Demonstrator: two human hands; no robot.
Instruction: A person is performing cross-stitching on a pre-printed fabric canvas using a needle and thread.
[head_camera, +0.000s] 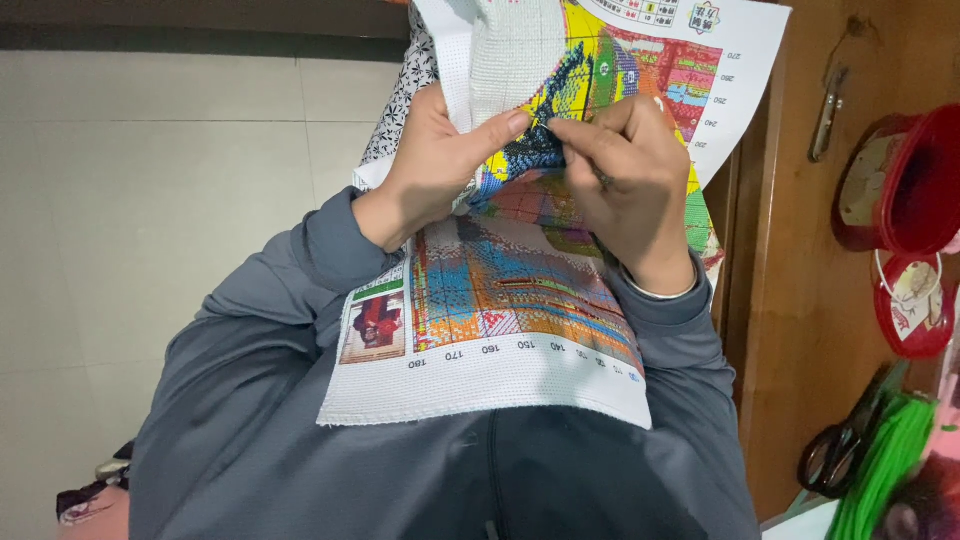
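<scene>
**Cross-stitch canvas pinched at the working spot**

Cross-stitch canvas lies draped over the person's lap and chest, its printed colour grid facing the camera, with the upper part lifted and folded toward the hands. The left hand bunches the white edge of the cloth, its thumb pressed down on the dark blue stitched patch, so that grip is closed on the fabric. The right hand meets it from the other side, fingertips pressed together in a fine pinch at the same spot; a needle or thread would fit there, but it is too small to make out. Both arms wear grey sleeves.

On the wooden worktop to the right stand a red tub, black-handled scissors and a bundle of green thread.

Judging from the fold, the main risk is a stitch landing in the wrong square, since the cloth is creased right where the fingers work. A pull that is too hard could pucker the weave, and the loose lower edge could slide off the lap if the holding hand lets go.
</scene>
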